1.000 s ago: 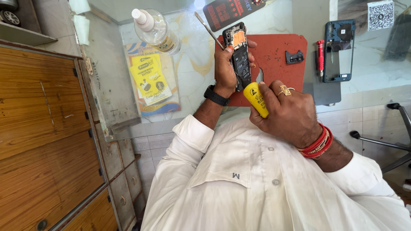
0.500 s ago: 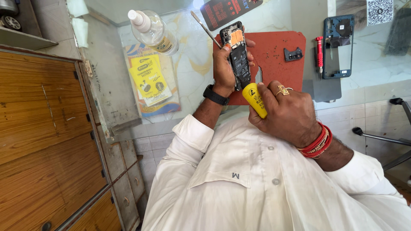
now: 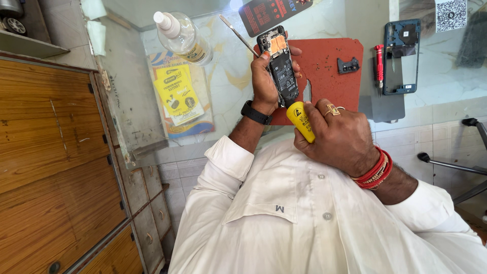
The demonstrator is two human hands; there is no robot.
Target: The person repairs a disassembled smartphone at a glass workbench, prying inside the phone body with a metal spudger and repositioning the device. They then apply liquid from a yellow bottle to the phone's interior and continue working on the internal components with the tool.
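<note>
Over the red mat on the table we see the left hand wrapped round an opened phone, back cover off, insides showing w/ an orange patch near the top; thumb on one long edge, fingertips curled over the other, so it's pinched edge to edge and held upright above the mat, not lying on it. A black watch sits on that wrist. Right hand is closed in a fist round a yellow tool handle, whose upper end is just beside the phone's lower end; can't tell if the tip touches, it's hidden. Gold ring on one finger, red bangles at the wrist.

On the mat, right of the phone, lies a small black part. Past the mat's right edge: a red screwdriver, and just beside it a blue phone frame. A thin metal pry tool pokes out behind the left hand, slanting up-left. Further left a clear squeeze bottle w/ white nozzle lies tilted, near a yellow packet under the glass. Wooden cabinet at far left, well apart from both hands
</note>
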